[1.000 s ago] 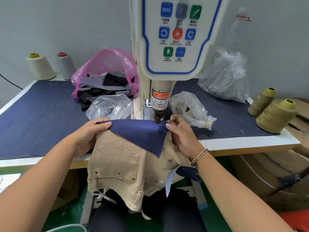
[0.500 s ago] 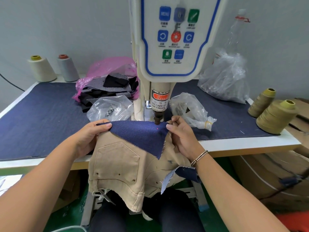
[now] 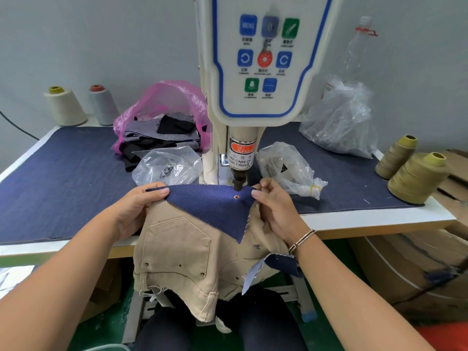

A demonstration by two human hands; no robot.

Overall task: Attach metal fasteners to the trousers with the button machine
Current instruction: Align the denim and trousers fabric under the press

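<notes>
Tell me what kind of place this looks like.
Most likely a garment factory workstation. A button machine stands on a denim-covered table, thread cones sit at its edges, and both hands hold tan trousers under the machine's punch.

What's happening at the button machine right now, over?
Left hand and right hand pinch navy flap of trousers. Metal fastener set. Punch raised; nothing blocking.
</notes>
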